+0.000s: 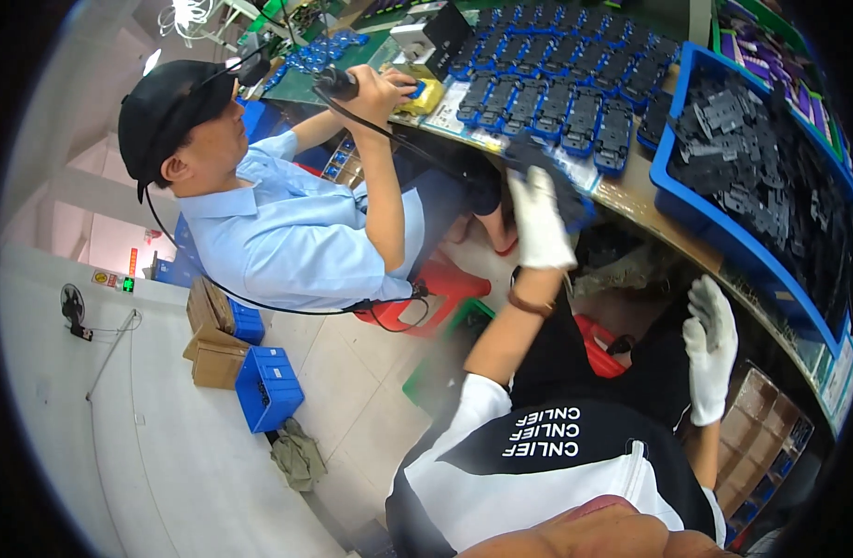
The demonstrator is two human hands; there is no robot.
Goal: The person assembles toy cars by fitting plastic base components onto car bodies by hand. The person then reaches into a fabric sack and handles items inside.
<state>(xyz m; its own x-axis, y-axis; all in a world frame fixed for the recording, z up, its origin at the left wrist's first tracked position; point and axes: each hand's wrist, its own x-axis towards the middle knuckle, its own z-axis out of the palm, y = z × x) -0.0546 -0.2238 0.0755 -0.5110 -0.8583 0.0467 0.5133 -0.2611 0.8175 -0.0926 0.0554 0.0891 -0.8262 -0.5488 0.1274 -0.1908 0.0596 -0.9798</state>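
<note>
My left hand (pixel 541 223), in a white glove, is raised at the table's near edge. It grips a dark plastic part (pixel 568 191) with some blue at its lower side, smeared by motion. Just beyond stand rows of blue-and-black plastic housings (pixel 543 107) on the tabletop. Lower at the right, my gloved right hand (pixel 712 349) hovers off the table with fingers stretched out and nothing in it. The blue bin (pixel 664 172) beyond that hand holds many loose black plastic parts (pixel 757 158).
At my left a co-worker in a light blue shirt (pixel 287 232) holds a corded black tool (pixel 335 84) over a yellow block (pixel 422 96). A red stool (pixel 436 293) is under this person. Cardboard boxes (pixel 217 363) and a blue crate (pixel 268 386) stand on the floor. A carton (pixel 757 418) sits at my right.
</note>
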